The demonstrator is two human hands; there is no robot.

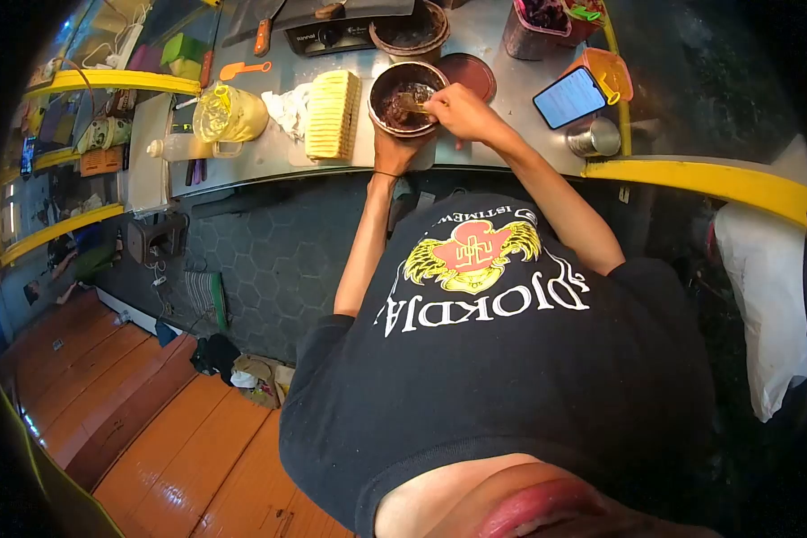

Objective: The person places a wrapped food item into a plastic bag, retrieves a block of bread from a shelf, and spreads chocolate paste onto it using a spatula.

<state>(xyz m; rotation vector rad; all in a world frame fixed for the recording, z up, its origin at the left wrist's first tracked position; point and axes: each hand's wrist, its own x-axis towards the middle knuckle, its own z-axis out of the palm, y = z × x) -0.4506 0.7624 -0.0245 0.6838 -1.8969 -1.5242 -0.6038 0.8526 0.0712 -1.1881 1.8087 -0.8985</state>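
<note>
My left hand (pixel 396 151) is wrapped around the near side of a round tub (pixel 374 103) with dark brown, chocolate-like paste (pixel 393 108) inside. My right hand (pixel 462 112) reaches over the rim and pinches a small yellowish utensil (pixel 412 103), whose lower end is down in the paste. The exact shape of that end cannot be made out. Just left of the tub lies a pale yellow, ridged block of bread (pixel 332 115). A dark red lid (pixel 468 76) rests behind my right hand.
A pitcher of yellow cream (pixel 233 114), a squeeze bottle (pixel 166 150) and an orange spatula (pixel 245 69) lie to the left. Behind stand another tub (pixel 411 34) and a stove (pixel 329 36). To the right are a phone (pixel 569 97), metal cup (pixel 594 138) and yellow frame (pixel 708 184).
</note>
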